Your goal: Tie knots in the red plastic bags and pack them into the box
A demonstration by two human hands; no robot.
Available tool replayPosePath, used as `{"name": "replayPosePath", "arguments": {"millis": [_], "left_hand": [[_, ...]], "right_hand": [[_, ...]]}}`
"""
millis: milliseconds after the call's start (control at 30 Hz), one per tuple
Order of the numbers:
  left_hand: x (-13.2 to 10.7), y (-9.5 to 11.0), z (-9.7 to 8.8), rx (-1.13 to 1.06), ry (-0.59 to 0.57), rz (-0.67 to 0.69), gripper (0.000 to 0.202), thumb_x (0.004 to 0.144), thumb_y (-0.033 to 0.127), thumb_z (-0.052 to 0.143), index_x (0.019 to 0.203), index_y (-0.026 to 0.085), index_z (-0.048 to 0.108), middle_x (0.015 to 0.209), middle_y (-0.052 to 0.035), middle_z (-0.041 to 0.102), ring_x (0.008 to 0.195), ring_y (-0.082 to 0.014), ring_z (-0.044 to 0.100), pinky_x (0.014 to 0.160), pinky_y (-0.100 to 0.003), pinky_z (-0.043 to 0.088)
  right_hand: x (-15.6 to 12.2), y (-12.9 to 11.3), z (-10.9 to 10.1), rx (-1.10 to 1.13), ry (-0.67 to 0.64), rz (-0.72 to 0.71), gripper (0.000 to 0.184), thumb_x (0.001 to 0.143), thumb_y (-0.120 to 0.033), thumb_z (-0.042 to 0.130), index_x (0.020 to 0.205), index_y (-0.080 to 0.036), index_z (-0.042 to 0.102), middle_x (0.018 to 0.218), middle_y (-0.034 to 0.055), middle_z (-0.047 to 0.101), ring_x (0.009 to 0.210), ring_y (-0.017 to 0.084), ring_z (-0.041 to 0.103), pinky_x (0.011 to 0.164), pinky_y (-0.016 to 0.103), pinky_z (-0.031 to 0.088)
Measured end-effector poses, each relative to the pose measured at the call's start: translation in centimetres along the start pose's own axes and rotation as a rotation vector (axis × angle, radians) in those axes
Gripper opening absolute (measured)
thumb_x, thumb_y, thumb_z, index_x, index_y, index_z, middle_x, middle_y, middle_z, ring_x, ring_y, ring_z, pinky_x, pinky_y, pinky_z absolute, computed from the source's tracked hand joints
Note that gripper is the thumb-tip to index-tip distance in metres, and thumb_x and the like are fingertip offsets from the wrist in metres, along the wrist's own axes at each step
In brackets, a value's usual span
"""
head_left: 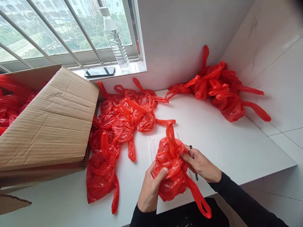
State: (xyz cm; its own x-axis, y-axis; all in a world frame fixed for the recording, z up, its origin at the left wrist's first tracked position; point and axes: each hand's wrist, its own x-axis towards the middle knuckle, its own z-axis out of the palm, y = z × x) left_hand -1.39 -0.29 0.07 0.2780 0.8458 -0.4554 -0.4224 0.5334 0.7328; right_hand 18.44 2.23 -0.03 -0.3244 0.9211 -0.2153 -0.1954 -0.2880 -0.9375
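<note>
Both my hands hold one red plastic bag (170, 170) just above the white counter's (224, 142) near edge. My left hand (149, 190) grips its lower left side, thumb pressed into the plastic. My right hand (201, 165) pinches the bag's upper right side, fingers closed. One handle of the bag sticks up and another hangs down toward me. Under the bag lies a sheet of paper (156, 145) with print, and a dark pen (192, 154) shows beside my right hand.
A pile of knotted red bags (119, 126) lies left of centre, another pile (220, 88) in the far right corner. An open cardboard box (49, 123) holding more red bags stands at left. A phone (99, 72) and a water bottle (115, 41) rest on the window sill.
</note>
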Motion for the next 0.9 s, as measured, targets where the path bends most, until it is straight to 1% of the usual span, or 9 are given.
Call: {"name": "replayPosePath", "arguments": {"millis": [100, 267, 333, 467, 567, 633, 700, 800, 900], "left_hand": [[-0.1, -0.1, 0.2, -0.021, -0.034, 0.005, 0.043, 0.079, 0.035, 0.076, 0.115, 0.014, 0.068, 0.109, -0.0130, 0.072, 0.100, -0.0302, 0.067, 0.092, -0.039, 0.049], [0.2, -0.5, 0.6, -0.037, 0.108, 0.048, 0.036, 0.085, 0.033, 0.071, 0.118, 0.018, 0.067, 0.112, -0.0107, 0.072, 0.106, -0.0290, 0.065, 0.095, -0.038, 0.048], [0.3, -0.5, 0.6, -0.063, 0.119, 0.069, 0.037, 0.088, 0.034, 0.068, 0.121, 0.020, 0.066, 0.117, -0.0100, 0.070, 0.109, -0.0290, 0.064, 0.097, -0.039, 0.048], [-0.1, -0.2, 0.3, 0.012, 0.020, 0.083, 0.047, 0.085, 0.036, 0.070, 0.128, 0.021, 0.061, 0.125, -0.0115, 0.067, 0.116, -0.0321, 0.062, 0.100, -0.042, 0.047], [-0.8, 0.0, -0.1, 0.127, -0.034, 0.092, 0.050, 0.079, 0.031, 0.078, 0.124, 0.019, 0.062, 0.124, -0.0131, 0.067, 0.116, -0.0342, 0.061, 0.100, -0.043, 0.048], [-1.3, 0.3, -0.6, 0.132, 0.033, 0.092, 0.046, 0.079, 0.031, 0.077, 0.121, 0.018, 0.063, 0.120, -0.0137, 0.069, 0.111, -0.0334, 0.065, 0.099, -0.044, 0.049], [-1.8, 1.0, -1.7, 0.091, 0.146, 0.103, 0.049, 0.080, 0.031, 0.077, 0.124, 0.018, 0.061, 0.117, -0.0137, 0.071, 0.107, -0.0320, 0.067, 0.097, -0.043, 0.050], [-2.3, 2.9, -4.3, 0.031, 0.324, 0.135, 0.063, 0.077, 0.031, 0.079, 0.133, 0.020, 0.054, 0.117, -0.0129, 0.071, 0.106, -0.0314, 0.068, 0.093, -0.041, 0.053], [-2.6, 5.1, -7.2, 0.120, 0.457, 0.159, 0.072, 0.075, 0.036, 0.080, 0.139, 0.019, 0.048, 0.123, -0.0145, 0.068, 0.109, -0.0328, 0.066, 0.094, -0.044, 0.053]], "right_hand": [[0.1, 0.1, 0.0, -0.001, -0.011, -0.023, 0.032, 0.089, -0.044, 0.067, 0.109, -0.019, 0.062, 0.105, 0.0056, 0.064, 0.092, 0.020, 0.060, 0.086, 0.033, 0.049], [-0.1, -0.6, 0.6, 0.024, -0.015, 0.035, 0.037, 0.091, -0.051, 0.062, 0.108, -0.018, 0.063, 0.099, 0.0059, 0.064, 0.088, 0.020, 0.059, 0.084, 0.034, 0.049], [-0.2, -0.9, 0.8, 0.008, -0.013, 0.060, 0.040, 0.092, -0.055, 0.058, 0.109, -0.019, 0.063, 0.094, 0.0050, 0.064, 0.085, 0.019, 0.059, 0.086, 0.035, 0.048], [-0.1, -1.3, 1.2, -0.065, -0.046, 0.054, 0.037, 0.091, -0.051, 0.062, 0.110, -0.019, 0.063, 0.099, 0.0056, 0.064, 0.091, 0.021, 0.059, 0.090, 0.036, 0.048], [0.0, -1.4, 1.5, -0.103, -0.016, 0.044, 0.036, 0.091, -0.049, 0.062, 0.113, -0.020, 0.062, 0.104, 0.0068, 0.065, 0.097, 0.023, 0.060, 0.090, 0.036, 0.048], [0.0, -1.3, 1.7, -0.106, -0.033, 0.067, 0.040, 0.093, -0.049, 0.059, 0.122, -0.021, 0.058, 0.104, 0.0066, 0.066, 0.098, 0.023, 0.061, 0.093, 0.038, 0.047], [-0.1, -1.4, 1.9, -0.156, -0.044, 0.127, 0.048, 0.094, -0.052, 0.057, 0.131, -0.023, 0.051, 0.100, 0.0058, 0.068, 0.094, 0.022, 0.062, 0.092, 0.039, 0.047], [-0.2, -1.4, 2.1, -0.287, -0.022, 0.227, 0.052, 0.093, -0.057, 0.054, 0.132, -0.023, 0.052, 0.097, 0.0064, 0.071, 0.076, 0.019, 0.062, 0.076, 0.034, 0.048], [-0.3, -1.5, 2.2, -0.328, -0.039, 0.279, 0.048, 0.093, -0.059, 0.052, 0.123, -0.022, 0.059, 0.105, 0.0081, 0.070, 0.059, 0.013, 0.052, 0.057, 0.028, 0.040]]}}
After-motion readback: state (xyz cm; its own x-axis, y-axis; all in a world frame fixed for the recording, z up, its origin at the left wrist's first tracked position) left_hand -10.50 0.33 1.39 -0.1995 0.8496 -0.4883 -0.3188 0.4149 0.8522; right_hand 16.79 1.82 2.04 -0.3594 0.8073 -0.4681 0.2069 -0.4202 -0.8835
